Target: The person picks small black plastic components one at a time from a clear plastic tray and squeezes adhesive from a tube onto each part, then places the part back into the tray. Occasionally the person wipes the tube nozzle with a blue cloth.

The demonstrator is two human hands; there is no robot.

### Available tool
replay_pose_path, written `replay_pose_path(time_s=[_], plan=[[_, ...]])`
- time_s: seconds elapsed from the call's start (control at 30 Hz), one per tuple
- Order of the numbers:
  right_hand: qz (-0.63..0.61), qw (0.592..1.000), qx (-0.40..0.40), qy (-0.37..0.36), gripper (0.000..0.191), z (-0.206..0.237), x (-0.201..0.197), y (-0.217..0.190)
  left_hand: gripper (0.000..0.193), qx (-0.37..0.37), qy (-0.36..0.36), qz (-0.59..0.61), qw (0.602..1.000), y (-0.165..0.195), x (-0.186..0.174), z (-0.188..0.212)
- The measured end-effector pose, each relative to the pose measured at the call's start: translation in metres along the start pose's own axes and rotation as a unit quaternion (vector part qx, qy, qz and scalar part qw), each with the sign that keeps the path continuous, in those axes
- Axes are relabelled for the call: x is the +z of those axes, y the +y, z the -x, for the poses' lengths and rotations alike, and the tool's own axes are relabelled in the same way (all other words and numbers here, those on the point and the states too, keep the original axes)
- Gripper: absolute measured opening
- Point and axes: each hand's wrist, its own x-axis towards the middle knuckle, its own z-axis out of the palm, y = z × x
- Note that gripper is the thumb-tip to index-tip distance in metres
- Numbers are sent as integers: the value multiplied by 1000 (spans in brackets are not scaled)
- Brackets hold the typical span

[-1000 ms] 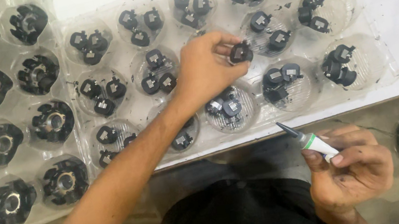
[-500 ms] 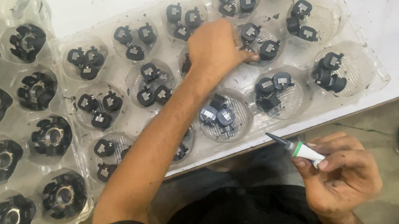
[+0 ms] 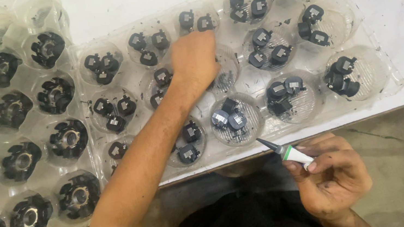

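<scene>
Left hand point(image 3: 196, 60) curls into a tray point(image 3: 372, 72) cup, its grasp hidden; the tube point(image 3: 286, 152), pinched in the right hand point(image 3: 335, 176), lies at five o'clock, nozzle pointing ten o'clock.

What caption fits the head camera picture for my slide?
Left hand reaches into a clear tray of small black parts; right hand holds a pointed tube.

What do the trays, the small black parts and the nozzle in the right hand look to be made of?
Trays: thin clear moulded plastic, glossy; the table shows through the cups. Small black parts: likely matt black plastic with a pale metal-looking inset on top. Nozzle in the right hand: dark tapered tip on a white tube with a green band, probably plastic.
</scene>
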Motion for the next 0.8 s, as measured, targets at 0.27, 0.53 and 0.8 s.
replay_pose_path(time_s=[0.27, 0.53, 0.8], plan=[[1, 994, -71, 81, 44, 18, -2, 6, 31, -21, 27, 79, 996, 12, -11, 9], [-59, 989, -4, 132, 52, 16, 9, 9, 40, -143, -6, 643, 753, 43, -62, 121], [-14, 999, -24, 30, 43, 20, 35, -2, 46, -133, 106, 850, 498, 70, -50, 209]])
